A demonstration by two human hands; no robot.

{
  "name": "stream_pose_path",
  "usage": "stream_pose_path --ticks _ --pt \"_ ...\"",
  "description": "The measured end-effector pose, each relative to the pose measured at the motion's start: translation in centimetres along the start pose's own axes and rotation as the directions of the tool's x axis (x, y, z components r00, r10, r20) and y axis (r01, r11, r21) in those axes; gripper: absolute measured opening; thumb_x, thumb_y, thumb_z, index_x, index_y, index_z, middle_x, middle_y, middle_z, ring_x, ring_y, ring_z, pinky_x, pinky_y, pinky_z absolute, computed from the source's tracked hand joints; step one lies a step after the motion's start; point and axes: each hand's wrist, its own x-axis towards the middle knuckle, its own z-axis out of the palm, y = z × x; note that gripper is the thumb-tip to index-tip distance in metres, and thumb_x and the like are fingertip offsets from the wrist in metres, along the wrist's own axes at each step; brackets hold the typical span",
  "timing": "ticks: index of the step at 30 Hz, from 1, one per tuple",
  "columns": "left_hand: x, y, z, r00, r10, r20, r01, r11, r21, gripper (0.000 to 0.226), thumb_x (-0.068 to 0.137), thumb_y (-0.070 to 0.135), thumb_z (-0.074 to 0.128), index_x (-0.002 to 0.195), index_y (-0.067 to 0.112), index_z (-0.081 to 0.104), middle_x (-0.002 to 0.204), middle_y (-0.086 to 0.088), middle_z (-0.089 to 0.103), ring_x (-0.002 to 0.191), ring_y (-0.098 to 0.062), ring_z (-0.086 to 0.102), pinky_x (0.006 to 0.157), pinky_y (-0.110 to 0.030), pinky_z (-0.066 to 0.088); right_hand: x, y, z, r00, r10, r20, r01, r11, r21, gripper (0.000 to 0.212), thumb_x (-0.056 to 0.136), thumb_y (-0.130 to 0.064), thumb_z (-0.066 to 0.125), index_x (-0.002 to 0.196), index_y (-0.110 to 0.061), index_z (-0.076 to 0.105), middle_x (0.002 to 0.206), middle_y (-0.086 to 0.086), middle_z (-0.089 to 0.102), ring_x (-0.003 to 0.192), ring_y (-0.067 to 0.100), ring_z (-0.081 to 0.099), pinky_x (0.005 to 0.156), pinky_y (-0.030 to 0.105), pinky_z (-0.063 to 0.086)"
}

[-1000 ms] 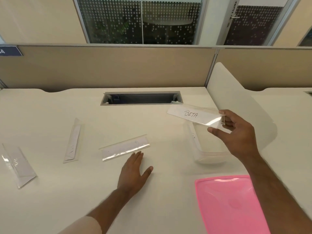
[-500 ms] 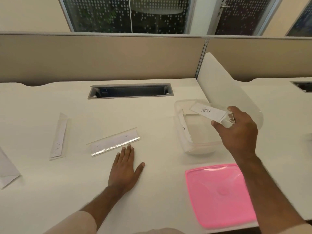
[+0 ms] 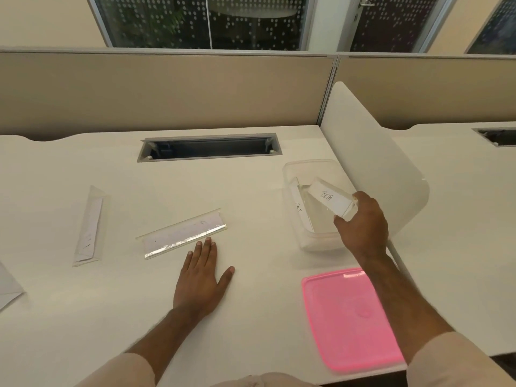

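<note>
Right hand: the right hand (image 3: 363,222) pinches the near end of the BETA card (image 3: 331,199) between thumb and fingers.
Where the BETA card is: in the air, over the open tub (image 3: 307,244), with its far end dipping inside.
Which way it lies from the hand: it sticks out up and to the left of the hand, away from the person.
Its long line: slanted, from the hand toward the tub's far left corner, and tipped so the far end is lower.
Tub: it sits on the bench (image 3: 83,317), just in front of the right hand. Its long side runs away from the person.
Card in tub: one card (image 3: 298,209) already lies along the left wall, pointing the long way.
Next move, I think: turn the BETA card a little so it lines up with the tub's long side, then let it down beside the other one.
Left hand: the left hand (image 3: 199,283) lies flat on the bench, fingers straight, holding nothing.
Next card: it (image 3: 183,236) lies slanted just past the left fingertips. I cannot tell if they touch it. The left hand is much nearer to it.
Lid: the pink lid (image 3: 351,317) lies flat, near the tub, on the person's side.
</note>
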Motion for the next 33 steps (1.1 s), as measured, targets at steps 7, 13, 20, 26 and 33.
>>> stream_pose_path --ticks 7,13,20,26,33 --pt "0.0 0.0 -0.1 1.0 -0.002 -0.001 0.002 1.0 -0.003 0.089 0.091 0.071 0.008 0.16 0.014 0.002 0.165 0.008 -0.01 0.149 -0.005 -0.015 0.122 -0.028 -0.009 1.5 -1.3 1.1 0.97 0.094 0.226 -0.032 0.964 -0.263 0.075 0.071 -0.01 0.074 0.135 -0.012 0.036 0.115 0.018 0.052 0.101 0.041 0.058 0.076 0.042 0.05" --pt "-0.1 0.0 -0.1 1.0 -0.001 -0.005 0.001 1.0 -0.019 0.087 0.094 0.069 0.014 0.16 0.014 0.003 0.166 0.007 -0.008 0.15 -0.005 -0.014 0.122 -0.028 -0.009 3.2 -1.9 1.4 0.853 0.237 0.464 -0.053 0.925 -0.375 0.067 0.069 -0.026 0.083 0.121 -0.009 0.044 0.116 0.015 0.056 0.105 0.036 0.06 0.071 0.036 0.043" --pt "0.0 0.0 -0.1 1.0 -0.002 -0.01 0.002 1.0 -0.017 0.087 0.094 0.07 0.013 0.16 0.015 0.002 0.166 0.008 -0.009 0.15 -0.005 -0.015 0.122 -0.027 -0.01 4.4 -2.0 1.9 0.807 0.27 0.525 -0.032 0.907 -0.419 0.023 0.07 -0.002 0.066 0.073 -0.012 0.046 0.101 0.011 0.066 0.09 0.032 0.064 0.066 0.028 0.046" --pt "-0.1 0.1 -0.2 1.0 0.001 -0.01 -0.001 0.999 -0.038 0.086 0.095 0.068 0.017 0.16 0.014 0.003 0.165 0.008 -0.009 0.15 -0.005 -0.014 0.123 -0.028 -0.007 4.3 -1.5 2.4 0.834 0.261 0.486 -0.035 0.904 -0.425 0.023 0.073 0.0 0.061 0.064 -0.011 0.043 0.094 0.013 0.067 0.087 0.033 0.065 0.065 0.028 0.046" --pt "0.0 0.1 -0.5 1.0 -0.009 0.003 0.009 0.997 -0.07 0.085 0.096 0.068 0.021 0.16 0.014 0.005 0.164 0.01 -0.01 0.15 -0.005 -0.014 0.122 -0.027 -0.009 3.5 -2.2 1.7 0.914 0.192 0.356 -0.057 0.933 -0.356 0.012 0.081 -0.013 0.062 0.092 -0.008 0.059 0.104 0.012 0.068 0.096 0.034 0.065 0.066 0.029 0.043"
